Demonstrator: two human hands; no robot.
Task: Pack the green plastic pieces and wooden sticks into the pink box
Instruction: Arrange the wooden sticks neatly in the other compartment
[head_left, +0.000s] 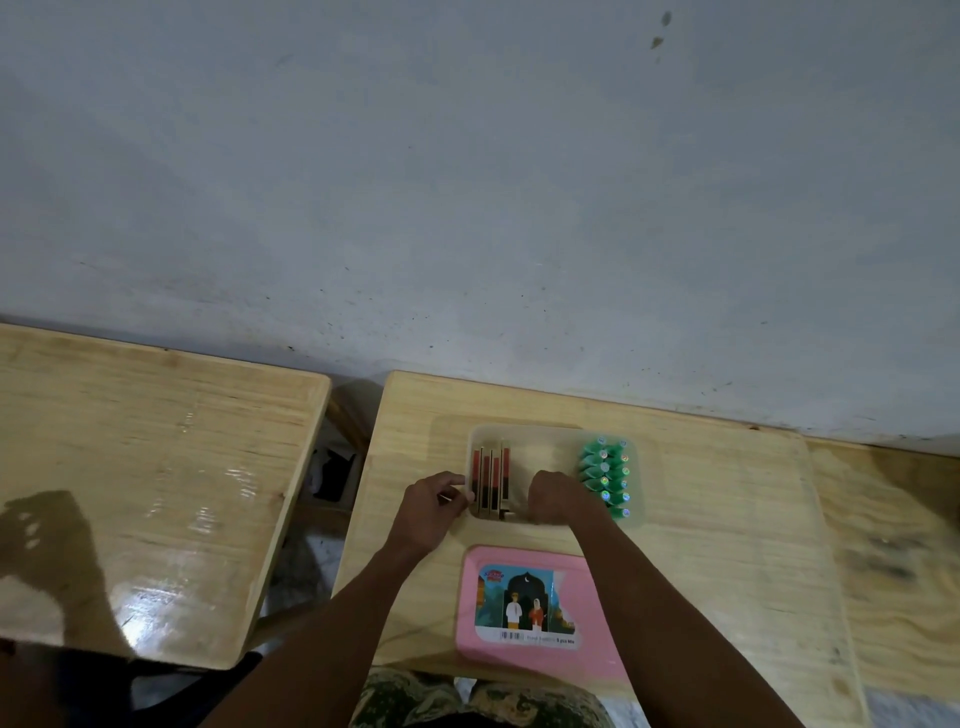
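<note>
Both hands at the clear tray (556, 434): left hand (434, 501) pinching the wooden sticks (491, 480), right hand (558, 499) fisted, contents unclear, green plastic pieces (605, 475) beside it; pink box (535, 610) nearer, lid on; risk: sticks slipping from the light pinch.

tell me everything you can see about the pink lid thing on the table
The pink lid looks like smooth plastic, rectangular with rounded corners, lying flat near the front edge of the wooden table, just nearer the person than the translucent tray. A printed label with two illustrated figures under an arch and a barcode covers its middle. The right forearm passes over its right corner. Neither hand touches it.
</note>
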